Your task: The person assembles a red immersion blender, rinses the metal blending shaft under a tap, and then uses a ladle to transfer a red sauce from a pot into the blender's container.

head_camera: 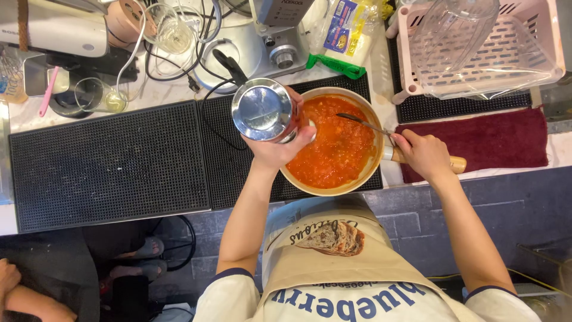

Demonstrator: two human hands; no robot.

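A cream pan full of chunky red tomato sauce rests on a black ribbed mat. My left hand grips a shiny metal cylinder, a grinder or shaker, held over the pan's left rim. My right hand holds a metal spoon whose bowl lies in the sauce, and it rests by the pan's wooden handle.
A dark red towel lies right of the pan. A pink dish rack with a clear plastic jug sits at back right. A stand mixer, cables and glasses crowd the back. Another person's arm shows at bottom left.
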